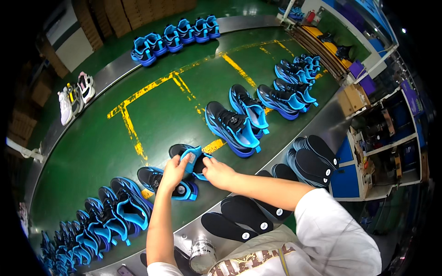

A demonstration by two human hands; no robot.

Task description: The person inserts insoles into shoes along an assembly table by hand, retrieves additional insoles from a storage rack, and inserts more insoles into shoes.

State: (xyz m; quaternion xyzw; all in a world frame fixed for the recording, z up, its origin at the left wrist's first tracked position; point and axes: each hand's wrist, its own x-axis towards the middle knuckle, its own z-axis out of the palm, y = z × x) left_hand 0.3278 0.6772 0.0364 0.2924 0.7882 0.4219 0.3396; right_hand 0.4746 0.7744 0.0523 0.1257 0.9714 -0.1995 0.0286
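In the head view, the left hand [174, 171] and right hand [216, 172] both pinch a blue insole [191, 155] over a black-and-blue sneaker [186, 152] on the green conveyor belt [152, 124], its mate [168, 183] just beside. Black insoles [239, 221] lie on the steel table [322, 124] edge. The insole could buckle or seat crooked if pushed in off-line.

Glossy green rubbery conveyor belt [92, 152]; brushed metal rim [317, 124]; matt black foam insoles [232, 226]; blue-black mesh sneakers [232, 129].
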